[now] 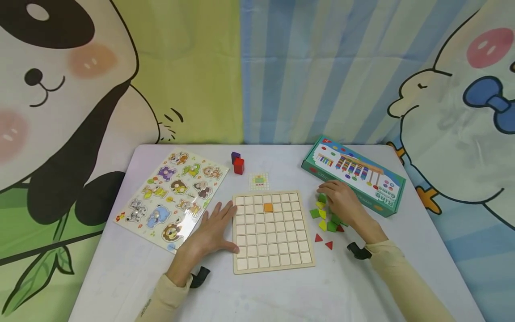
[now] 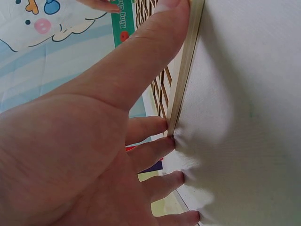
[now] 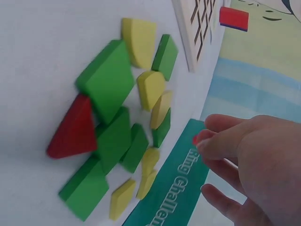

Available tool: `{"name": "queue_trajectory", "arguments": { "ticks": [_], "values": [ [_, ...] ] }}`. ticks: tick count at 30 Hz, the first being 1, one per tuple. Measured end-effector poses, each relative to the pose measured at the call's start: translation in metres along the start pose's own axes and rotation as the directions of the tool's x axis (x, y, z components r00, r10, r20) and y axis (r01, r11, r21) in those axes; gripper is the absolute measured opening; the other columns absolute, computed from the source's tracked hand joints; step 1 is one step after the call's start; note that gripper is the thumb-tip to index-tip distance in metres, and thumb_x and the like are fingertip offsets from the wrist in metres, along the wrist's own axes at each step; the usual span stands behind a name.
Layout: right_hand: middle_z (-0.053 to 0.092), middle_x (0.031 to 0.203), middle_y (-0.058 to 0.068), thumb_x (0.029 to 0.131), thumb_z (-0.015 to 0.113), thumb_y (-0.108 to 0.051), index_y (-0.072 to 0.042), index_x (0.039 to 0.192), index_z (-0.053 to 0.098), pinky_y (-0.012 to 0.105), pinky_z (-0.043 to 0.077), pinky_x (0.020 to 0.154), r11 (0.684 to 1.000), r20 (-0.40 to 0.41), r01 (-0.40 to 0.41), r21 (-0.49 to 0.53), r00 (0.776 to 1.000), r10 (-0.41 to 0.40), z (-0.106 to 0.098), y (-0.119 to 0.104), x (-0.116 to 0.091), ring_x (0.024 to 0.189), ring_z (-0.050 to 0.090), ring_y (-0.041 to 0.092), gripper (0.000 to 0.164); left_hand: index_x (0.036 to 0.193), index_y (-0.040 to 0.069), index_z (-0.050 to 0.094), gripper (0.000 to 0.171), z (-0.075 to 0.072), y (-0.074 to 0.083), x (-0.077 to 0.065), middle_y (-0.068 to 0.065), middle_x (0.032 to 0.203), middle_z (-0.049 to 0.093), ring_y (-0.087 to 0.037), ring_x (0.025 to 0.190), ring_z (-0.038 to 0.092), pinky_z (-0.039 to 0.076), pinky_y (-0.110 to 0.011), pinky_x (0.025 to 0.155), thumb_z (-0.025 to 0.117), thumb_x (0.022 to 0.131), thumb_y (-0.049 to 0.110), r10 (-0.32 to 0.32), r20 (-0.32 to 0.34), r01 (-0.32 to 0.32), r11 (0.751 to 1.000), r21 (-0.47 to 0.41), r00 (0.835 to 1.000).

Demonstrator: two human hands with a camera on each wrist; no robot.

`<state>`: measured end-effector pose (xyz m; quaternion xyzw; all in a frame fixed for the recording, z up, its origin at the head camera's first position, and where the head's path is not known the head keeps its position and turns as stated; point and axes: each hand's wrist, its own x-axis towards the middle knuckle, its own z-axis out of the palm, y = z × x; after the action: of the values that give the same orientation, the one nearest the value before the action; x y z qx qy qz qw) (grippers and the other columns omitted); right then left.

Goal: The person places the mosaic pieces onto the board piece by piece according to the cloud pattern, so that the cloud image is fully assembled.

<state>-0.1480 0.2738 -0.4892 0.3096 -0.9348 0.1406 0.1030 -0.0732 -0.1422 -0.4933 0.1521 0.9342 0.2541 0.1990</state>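
Observation:
A wooden grid board (image 1: 274, 269) lies on the table with one orange square (image 1: 268, 207) in an upper cell. My left hand (image 1: 213, 230) is spread at its left side, thumb on the edge; the left wrist view shows straight fingers on the cloth. Over a loose pile of shapes is my right hand (image 1: 342, 201), its fingers loosely bent. Below it are green diamonds (image 3: 108, 80), yellow pieces (image 3: 139, 42) and a red triangle (image 3: 75, 129). No piece shows in its fingers. A small pattern card (image 1: 259, 182) lies behind the board.
A green-edged "Ring Challenge" box (image 1: 354, 175) stands behind my right hand. An animal puzzle board (image 1: 170, 199) lies left of my left hand. A red cube (image 1: 239, 166) and a purple one (image 1: 235, 156) are at the back. Red triangles (image 1: 318, 238) lie near the board's right side.

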Motion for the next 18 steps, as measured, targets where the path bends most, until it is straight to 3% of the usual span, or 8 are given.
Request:
{"name": "queue_trajectory", "arguments": {
  "ticks": [4, 11, 18],
  "values": [
    [0.075, 0.112, 0.015, 0.085, 0.073, 0.008, 0.001, 0.107, 0.076, 0.055, 0.051, 0.101, 0.999, 0.016, -0.040, -0.011, 0.999, 0.040, -0.001, 0.006, -0.007, 0.112, 0.065, 0.036, 0.024, 0.162, 0.009, 0.024, 0.126, 0.000, -0.001, 0.000, -0.013, 0.171, 0.013, -0.043, 0.157, 0.004, 0.004, -0.072, 0.121, 0.094, 0.063, 0.043, 0.000, 0.000, 0.000, 1.000, 0.005, 1.000],
    [0.074, 0.116, 0.016, 0.083, 0.067, 0.017, -0.001, 0.113, 0.075, 0.060, 0.048, 0.103, 0.992, 0.072, -0.128, -0.022, 0.989, 0.129, -0.003, 0.010, -0.016, 0.117, 0.062, 0.039, 0.036, 0.161, 0.008, 0.026, 0.125, 0.001, -0.001, 0.000, -0.014, 0.170, 0.015, -0.044, 0.157, 0.005, 0.005, -0.073, 0.120, 0.094, 0.062, 0.043, 0.006, -0.011, -0.006, 1.000, 0.007, 1.000],
    [0.074, 0.119, 0.016, 0.085, 0.070, 0.013, 0.000, 0.115, 0.075, 0.058, 0.049, 0.104, 0.990, 0.138, -0.140, -0.019, 0.980, 0.141, -0.001, 0.014, -0.019, 0.117, 0.063, 0.040, 0.033, 0.161, 0.008, 0.027, 0.124, 0.001, -0.001, 0.001, -0.014, 0.170, 0.016, -0.044, 0.157, 0.006, 0.006, -0.073, 0.121, 0.094, 0.062, 0.044, 0.014, -0.016, -0.014, 1.000, 0.013, 1.000]
  ]
}}
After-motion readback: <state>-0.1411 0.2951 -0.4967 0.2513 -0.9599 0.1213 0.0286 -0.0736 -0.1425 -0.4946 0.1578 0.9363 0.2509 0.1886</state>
